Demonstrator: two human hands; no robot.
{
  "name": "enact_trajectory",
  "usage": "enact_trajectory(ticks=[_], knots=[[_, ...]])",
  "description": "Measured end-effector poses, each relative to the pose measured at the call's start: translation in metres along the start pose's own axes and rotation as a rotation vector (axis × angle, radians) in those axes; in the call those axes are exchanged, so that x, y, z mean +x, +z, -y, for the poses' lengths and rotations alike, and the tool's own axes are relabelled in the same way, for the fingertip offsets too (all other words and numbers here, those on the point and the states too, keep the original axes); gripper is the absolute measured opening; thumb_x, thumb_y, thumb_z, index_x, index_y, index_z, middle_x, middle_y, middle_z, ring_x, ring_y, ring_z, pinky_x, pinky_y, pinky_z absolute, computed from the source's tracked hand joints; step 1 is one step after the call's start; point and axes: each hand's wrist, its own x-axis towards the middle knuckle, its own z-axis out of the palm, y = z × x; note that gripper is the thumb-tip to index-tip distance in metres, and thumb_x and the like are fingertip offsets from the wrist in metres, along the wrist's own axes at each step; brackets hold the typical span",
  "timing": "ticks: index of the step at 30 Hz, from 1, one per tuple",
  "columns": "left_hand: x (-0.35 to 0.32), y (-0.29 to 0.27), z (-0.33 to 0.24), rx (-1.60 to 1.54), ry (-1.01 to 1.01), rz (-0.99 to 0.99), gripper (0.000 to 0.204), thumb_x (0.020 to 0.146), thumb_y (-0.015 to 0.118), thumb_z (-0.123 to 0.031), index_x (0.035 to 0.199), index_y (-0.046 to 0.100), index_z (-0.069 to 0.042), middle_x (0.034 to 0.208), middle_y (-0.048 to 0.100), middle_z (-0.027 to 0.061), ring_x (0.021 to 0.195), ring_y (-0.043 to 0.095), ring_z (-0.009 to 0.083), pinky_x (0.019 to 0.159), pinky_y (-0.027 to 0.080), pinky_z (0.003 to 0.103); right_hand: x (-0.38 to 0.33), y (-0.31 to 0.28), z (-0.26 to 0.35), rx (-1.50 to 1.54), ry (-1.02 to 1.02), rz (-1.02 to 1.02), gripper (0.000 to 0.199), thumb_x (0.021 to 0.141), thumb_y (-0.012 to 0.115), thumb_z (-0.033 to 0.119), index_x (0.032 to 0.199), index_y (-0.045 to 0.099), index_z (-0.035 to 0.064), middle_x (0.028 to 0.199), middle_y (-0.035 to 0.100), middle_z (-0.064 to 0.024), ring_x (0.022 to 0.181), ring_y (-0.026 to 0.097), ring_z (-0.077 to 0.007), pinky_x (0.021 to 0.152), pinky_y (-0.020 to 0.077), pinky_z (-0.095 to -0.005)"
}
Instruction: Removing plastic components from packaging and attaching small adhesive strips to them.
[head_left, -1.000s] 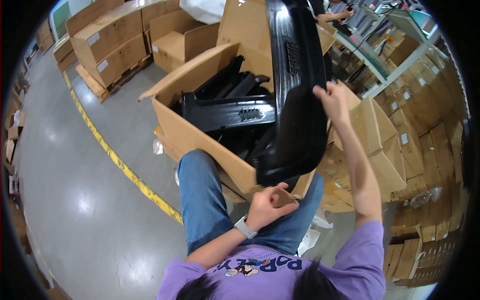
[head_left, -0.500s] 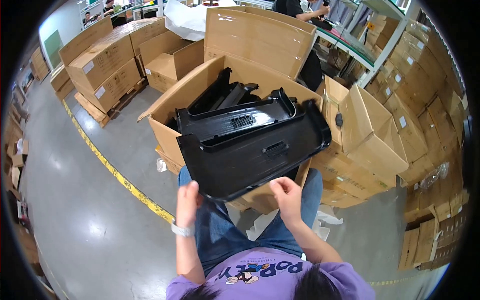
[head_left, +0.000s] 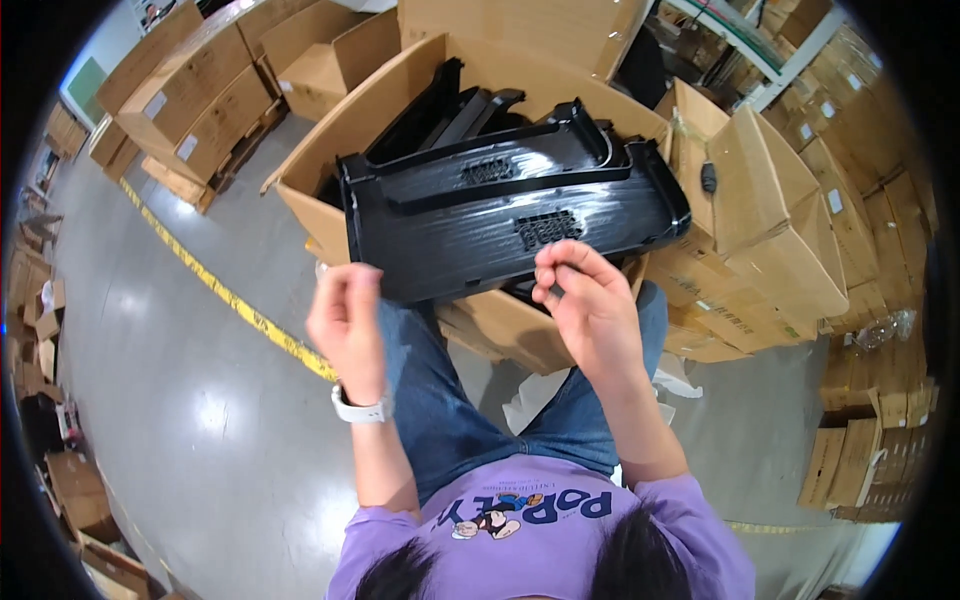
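Note:
A black plastic tray-like panel (head_left: pixel 440 240) with raised edges and a slotted patch lies tilted over the near side of an open cardboard box (head_left: pixel 310 190). Behind it, a similar black panel (head_left: pixel 440 165) and several more black parts fill the box. My left hand (head_left: pixel 347 320), with a white watch on its wrist, is curled closed beside the near panel's left corner; blur hides whether it touches. In front of the slotted patch, my right hand (head_left: pixel 595 310) has thumb and fingertips drawn together above the panel's near edge. Anything between its fingers is too small to name.
An open carton (head_left: pixel 765 190) with a small dark object (head_left: pixel 709 178) on its edge stands at the right. Stacked cartons (head_left: pixel 190 100) sit on a wooden pallet at the far left. Yellow floor tape (head_left: pixel 230 300) runs along the left. More cartons are piled far right.
The near panel has settled back deeper over the box and lies flatter. Both hands have risen off its near edge, the left one shifting outward. My view has tipped downward.

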Motion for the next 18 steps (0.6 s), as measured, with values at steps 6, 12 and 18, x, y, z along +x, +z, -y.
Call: enact_trajectory(ticks=[6, 12, 18], knots=[[-0.018, 0.054, -0.033, -0.101, -0.008, 0.337, 0.006, 0.078, 0.065, -0.002, 0.083, 0.062, -0.002, 0.051, 0.038, -0.0064, 0.048, 0.032, -0.0011, 0.044, 0.024, 0.018, 0.016, 0.024, -0.005, 0.038, -0.101, -0.009, 0.03, 0.094, 0.047, 0.008, 0.123, 0.049, 0.0006, 0.118, 0.057, -0.0164, 0.108, 0.056, -0.0215, 0.09, 0.0449, -0.0338], [-0.026, 0.076, -0.037, -0.122, -0.073, 0.445, 0.015, 0.076, 0.066, 0.001, 0.089, 0.061, 0.001, 0.052, 0.035, -0.0072, 0.05, 0.03, -0.0005, 0.046, 0.025, 0.017, 0.014, 0.027, -0.011, -0.085, -0.169, 0.035, 0.033, 0.095, 0.045, 0.01, 0.126, 0.042, -0.0005, 0.119, 0.056, -0.0202, 0.117, 0.051, -0.0262, 0.101, 0.0376, -0.0367], [-0.041, 0.068, -0.015, -0.219, -0.096, 0.387, 0.009, 0.08, 0.064, -0.002, 0.088, 0.061, -0.002, 0.052, 0.046, -0.0038, 0.051, 0.038, 0.0001, 0.046, 0.031, 0.019, 0.007, 0.015, -0.026, -0.392, -0.171, -0.03, 0.024, 0.085, 0.057, 0.003, 0.108, 0.056, -0.0019, 0.104, 0.06, -0.0104, 0.095, 0.056, -0.0147, 0.086, 0.0433, -0.0258]])
